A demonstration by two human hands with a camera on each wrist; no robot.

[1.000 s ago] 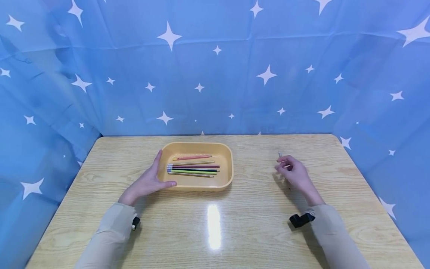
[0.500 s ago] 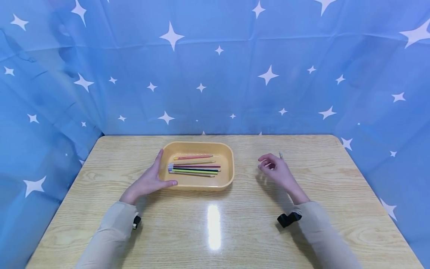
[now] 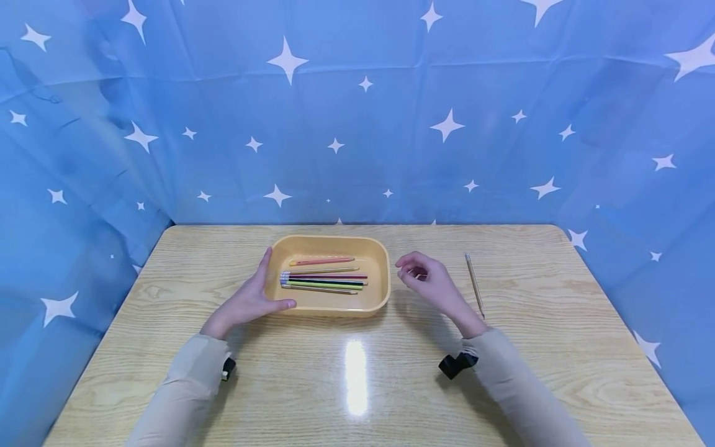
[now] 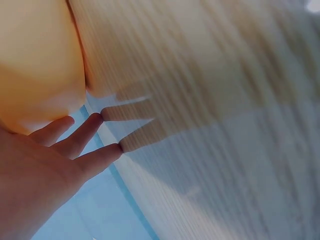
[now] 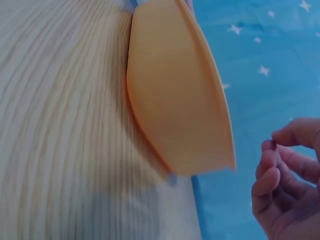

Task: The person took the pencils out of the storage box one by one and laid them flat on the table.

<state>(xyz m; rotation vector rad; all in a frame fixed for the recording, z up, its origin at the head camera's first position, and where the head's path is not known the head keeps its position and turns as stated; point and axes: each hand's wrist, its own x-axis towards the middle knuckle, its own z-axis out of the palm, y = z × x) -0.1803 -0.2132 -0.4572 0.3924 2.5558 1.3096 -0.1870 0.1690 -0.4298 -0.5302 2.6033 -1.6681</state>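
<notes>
A tan plastic tray (image 3: 335, 305) stands left of the table's middle, with several pencils (image 3: 324, 284) lying lengthwise inside it. Against its left end rests my left hand (image 3: 249, 299); the thumb lies at the front rim and the spread, fairly straight fingers touch the side, as the left wrist view also shows. Just off the right end of the tray my right hand (image 3: 429, 280) hovers with loosely bent fingers and nothing in them. Behind that hand, to its right, a single gold pencil (image 3: 475, 282) lies on the tabletop, its eraser end pointing away from me.
The wooden table (image 3: 536, 372) has a bright light reflection (image 3: 355, 377) near its front middle. A blue curtain (image 3: 357, 167) with white stars hangs along the back and sides. Small black devices (image 3: 458, 365) are worn at the wrists.
My right hand has moved left, from above the gold pencil to beside the tray, leaving that pencil uncovered on the table. The left hand and tray have stayed in place.
</notes>
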